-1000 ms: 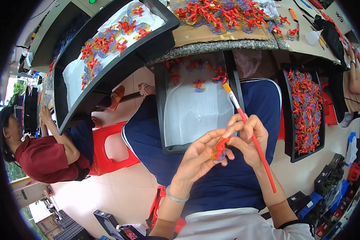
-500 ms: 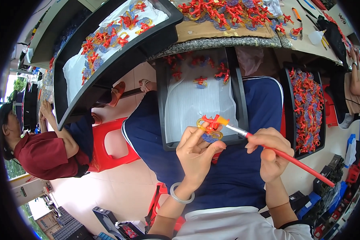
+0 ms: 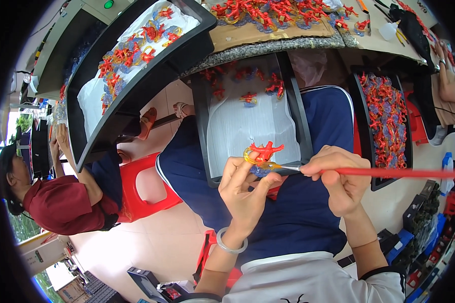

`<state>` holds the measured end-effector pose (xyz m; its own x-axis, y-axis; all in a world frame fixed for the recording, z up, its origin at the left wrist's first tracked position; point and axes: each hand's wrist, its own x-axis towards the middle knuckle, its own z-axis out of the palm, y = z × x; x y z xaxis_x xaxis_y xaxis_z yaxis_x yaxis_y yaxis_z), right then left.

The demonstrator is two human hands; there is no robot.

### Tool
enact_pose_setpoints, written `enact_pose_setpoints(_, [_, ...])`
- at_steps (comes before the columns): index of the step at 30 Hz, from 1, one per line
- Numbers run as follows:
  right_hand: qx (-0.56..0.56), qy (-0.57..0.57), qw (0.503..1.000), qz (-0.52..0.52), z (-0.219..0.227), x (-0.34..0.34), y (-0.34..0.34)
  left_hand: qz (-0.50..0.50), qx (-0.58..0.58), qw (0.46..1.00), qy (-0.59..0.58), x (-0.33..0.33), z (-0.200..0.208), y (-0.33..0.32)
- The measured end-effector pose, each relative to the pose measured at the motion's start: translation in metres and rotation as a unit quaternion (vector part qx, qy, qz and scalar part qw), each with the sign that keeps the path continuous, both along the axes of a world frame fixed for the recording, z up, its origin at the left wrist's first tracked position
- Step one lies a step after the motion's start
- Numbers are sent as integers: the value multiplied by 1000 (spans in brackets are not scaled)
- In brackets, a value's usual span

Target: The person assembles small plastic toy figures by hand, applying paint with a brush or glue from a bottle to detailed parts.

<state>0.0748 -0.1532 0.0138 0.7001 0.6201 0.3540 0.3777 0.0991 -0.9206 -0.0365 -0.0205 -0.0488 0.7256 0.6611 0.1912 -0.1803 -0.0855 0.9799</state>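
My left hand [image 3: 243,194] pinches a small figurine [image 3: 264,153], red and branching on top, with a yellow ring and a translucent blue base. It is held over the near end of a black tray [image 3: 203,121] lined with white paper. My right hand [image 3: 338,177] is closed round a paintbrush [image 3: 389,172] with a red handle and a metal ferrule. The brush's yellowish bristles touch the lower part of the figurine, near its blue base. Several similar figurines [image 3: 248,98] lie at the tray's far end, on the paper.
Another black tray [image 3: 151,83] with figurines slants at upper left. A workbench [image 3: 273,45] beyond holds a heap of them, with a white bottle [image 3: 388,31]. A full tray [image 3: 384,121] stands at right. A person in a maroon shirt [image 3: 60,202] sits at left, near a red stool [image 3: 144,187].
The brush has swung from slanting to nearly level, and its bristles have moved from the figurine's red top down to its base. My right hand has shifted slightly upward.
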Motion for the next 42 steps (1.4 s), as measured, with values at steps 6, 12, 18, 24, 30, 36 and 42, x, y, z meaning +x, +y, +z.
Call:
enact_pose_setpoints(6, [-33, -53, 998, 16, 5, 4, 3, -3, 46, 999, 17, -4, -1, 0])
enact_pose_setpoints(12, [-38, -47, 998, 24, 8, 5, 2, -13, 37, 999, 28, -4, -1, -3])
enact_pose_setpoints(18, [-57, -52, 996, 44, 4, 9, 5, -36, 1, 998, 42, -9, -2, -5])
enact_pose_setpoints(24, [-13, 26, 999, 30, -6, 12, -2, -54, -106, 992, 36, -5, 3, -2])
enact_pose_setpoints(30, [54, 230, 971, -37, -36, 3, 13, -92, -178, 980, 13, -3, 8, 0])
enact_pose_setpoints(36, [73, 283, 956, -40, -43, -8, 18, -112, -252, 961, 27, -5, 9, -1])
enact_pose_setpoints(42, [68, 267, 961, -39, -45, -5, 18, -142, -329, 932, 56, -5, 18, 0])
